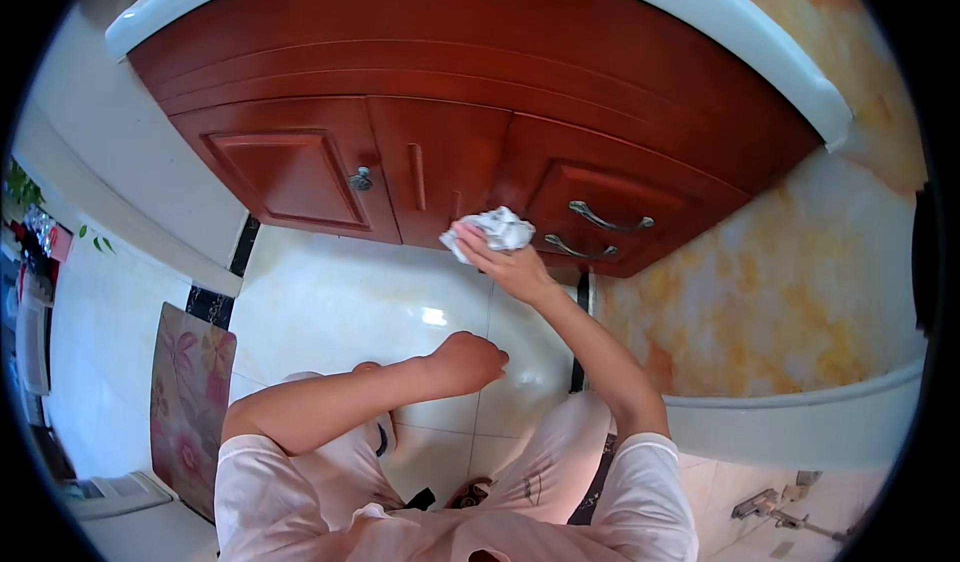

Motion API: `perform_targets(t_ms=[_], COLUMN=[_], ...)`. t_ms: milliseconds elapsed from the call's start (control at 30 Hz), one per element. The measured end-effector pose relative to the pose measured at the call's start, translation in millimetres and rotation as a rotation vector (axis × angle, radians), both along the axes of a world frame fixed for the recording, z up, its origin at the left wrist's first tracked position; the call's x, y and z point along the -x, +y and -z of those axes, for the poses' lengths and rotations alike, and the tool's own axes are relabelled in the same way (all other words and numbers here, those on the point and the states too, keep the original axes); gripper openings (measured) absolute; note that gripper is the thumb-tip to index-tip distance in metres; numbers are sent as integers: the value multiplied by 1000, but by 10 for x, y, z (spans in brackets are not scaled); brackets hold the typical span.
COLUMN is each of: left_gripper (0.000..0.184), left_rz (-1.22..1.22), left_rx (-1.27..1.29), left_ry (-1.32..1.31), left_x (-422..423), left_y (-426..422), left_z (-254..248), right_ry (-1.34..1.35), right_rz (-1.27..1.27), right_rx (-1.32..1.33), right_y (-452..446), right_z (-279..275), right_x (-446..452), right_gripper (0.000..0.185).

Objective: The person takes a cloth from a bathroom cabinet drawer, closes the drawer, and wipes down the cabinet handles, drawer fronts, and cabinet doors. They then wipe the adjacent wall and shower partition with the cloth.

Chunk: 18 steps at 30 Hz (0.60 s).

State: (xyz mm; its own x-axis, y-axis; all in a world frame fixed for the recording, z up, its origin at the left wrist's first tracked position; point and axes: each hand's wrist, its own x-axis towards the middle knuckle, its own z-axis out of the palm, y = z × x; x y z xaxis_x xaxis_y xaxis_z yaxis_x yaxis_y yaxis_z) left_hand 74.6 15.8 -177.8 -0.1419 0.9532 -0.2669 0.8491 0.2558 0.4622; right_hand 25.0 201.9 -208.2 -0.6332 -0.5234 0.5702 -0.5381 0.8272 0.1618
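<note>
We are clamping our right grip (522, 270) on a cloth (506, 228) at the closed cabinet (440, 67); handles (612, 226) are sitting to its right. Our left grip (466, 365), fingers together, is hovering nearer us, a mat (190, 392) lying leftward.

Glare brightens the floor (340, 287) (the curved outer view seems blurred)

Cloth (506, 228) before the cabinet (430, 62), between knob (361, 178) at left and 2 handles (612, 225) at right.
</note>
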Motion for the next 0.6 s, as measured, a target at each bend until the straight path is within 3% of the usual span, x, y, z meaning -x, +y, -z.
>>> perform_targets(t_ms=[67,200,267,333,400,500,600], left_gripper=[23,19,15,12,11,11,16], left_rz=[31,60,48,15,-38,-54,88], left_rx=[32,123,95,83,92,-93,56], left_ry=[44,67,46,43,48,61,160], left_x=[2,33,85,116,59,34,130], left_y=[-58,-122,-125,-78,-28,-97,-45], left_z=[-27,-80,-38,23,119,241,-28], right_ry=[6,435,598,677,625,333,75], right_rz=[39,350,356,385,243,31,-71], right_rx=[34,221,402,326,211,73,-35], right_y=[119,102,-49,-178,-257,-332,-132], right_z=[-106,-1229,-1763,-1746,-1404,-658,-105], right_x=[-53,38,155,366,548,512,237], right_gripper=[39,51,56,49,41,37,39])
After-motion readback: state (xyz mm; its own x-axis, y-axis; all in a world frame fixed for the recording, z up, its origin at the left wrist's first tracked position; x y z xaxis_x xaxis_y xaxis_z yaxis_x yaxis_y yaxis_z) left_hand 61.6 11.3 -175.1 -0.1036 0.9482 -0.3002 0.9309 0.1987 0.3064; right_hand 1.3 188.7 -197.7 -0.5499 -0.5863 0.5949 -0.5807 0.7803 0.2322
